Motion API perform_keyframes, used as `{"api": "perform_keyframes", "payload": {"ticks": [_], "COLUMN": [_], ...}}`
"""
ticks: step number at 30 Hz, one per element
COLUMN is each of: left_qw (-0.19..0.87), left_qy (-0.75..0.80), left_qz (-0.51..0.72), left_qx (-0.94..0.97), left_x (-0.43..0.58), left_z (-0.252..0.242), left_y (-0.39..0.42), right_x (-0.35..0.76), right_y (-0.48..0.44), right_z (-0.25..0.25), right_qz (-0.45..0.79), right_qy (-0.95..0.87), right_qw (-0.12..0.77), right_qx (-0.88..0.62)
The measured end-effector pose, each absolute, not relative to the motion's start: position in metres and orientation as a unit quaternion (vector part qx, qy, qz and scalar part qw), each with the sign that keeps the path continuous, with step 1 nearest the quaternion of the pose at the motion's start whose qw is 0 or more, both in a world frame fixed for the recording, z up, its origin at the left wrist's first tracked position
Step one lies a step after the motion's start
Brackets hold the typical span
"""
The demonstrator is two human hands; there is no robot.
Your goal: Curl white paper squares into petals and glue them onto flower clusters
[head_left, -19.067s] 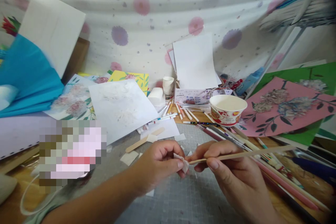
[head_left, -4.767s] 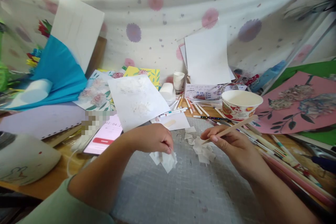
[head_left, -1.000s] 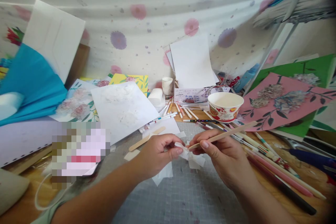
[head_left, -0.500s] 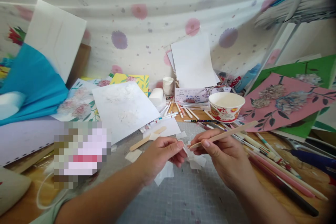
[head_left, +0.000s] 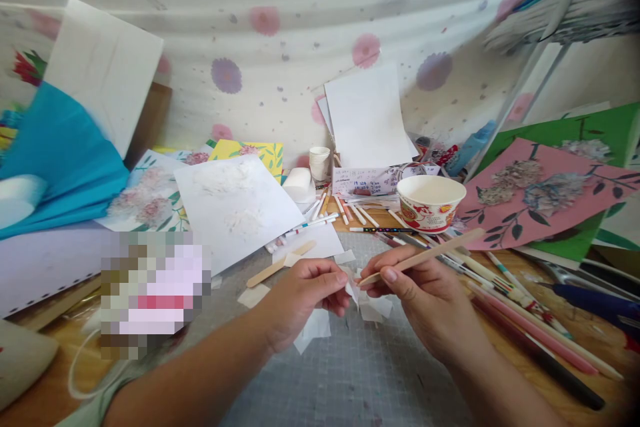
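Pinched in my left hand (head_left: pixel 315 285) is a small piece of white paper (head_left: pixel 353 290), partly hidden by my fingers. My right hand (head_left: pixel 417 283) grips a wooden craft stick (head_left: pixel 435 255), its lower end close to the paper and its upper end pointing up to the right. Both hands meet just above a grey cutting mat (head_left: pixel 360 373). Under and around them lie several loose paper scraps (head_left: pixel 315 327). A second craft stick (head_left: pixel 273 271) rests on the mat beyond my left hand, with a scrap across it.
White paper with pale textured patches (head_left: pixel 240 203) lies behind my left hand. A paper bowl (head_left: pixel 431 207) stands behind my right hand. Pens and brushes (head_left: pixel 530 320) crowd the right side, beside a blue-handled tool (head_left: pixel 595 303). Pink flower artwork (head_left: pixel 540 200) leans at the right.
The paper piece in my left fingers has turned and shows more of its face. The craft stick in my right hand has shifted slightly left at its upper end.
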State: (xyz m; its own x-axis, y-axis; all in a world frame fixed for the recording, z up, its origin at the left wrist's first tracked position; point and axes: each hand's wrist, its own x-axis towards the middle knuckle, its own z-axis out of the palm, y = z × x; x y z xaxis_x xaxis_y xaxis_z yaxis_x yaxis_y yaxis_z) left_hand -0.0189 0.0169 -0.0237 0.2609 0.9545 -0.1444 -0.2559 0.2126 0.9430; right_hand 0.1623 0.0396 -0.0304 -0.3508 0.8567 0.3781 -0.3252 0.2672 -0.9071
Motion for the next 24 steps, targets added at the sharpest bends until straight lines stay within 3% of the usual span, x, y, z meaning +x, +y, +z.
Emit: {"api": "perform_keyframes", "payload": {"ticks": [14, 24], "left_qw": [0.663, 0.625], "left_qy": [0.418, 0.442], "left_qz": [0.449, 0.473], "left_qx": [0.429, 0.436], "left_x": [-0.018, -0.021], "left_z": [-0.025, -0.020], "left_y": [0.017, 0.019], "right_x": [0.163, 0.171], "right_y": [0.037, 0.063], "right_z": [-0.030, -0.038], "right_qz": [0.564, 0.509], "right_qy": [-0.605, -0.574], "right_qw": [0.511, 0.517], "right_qx": [-0.234, -0.380]}}
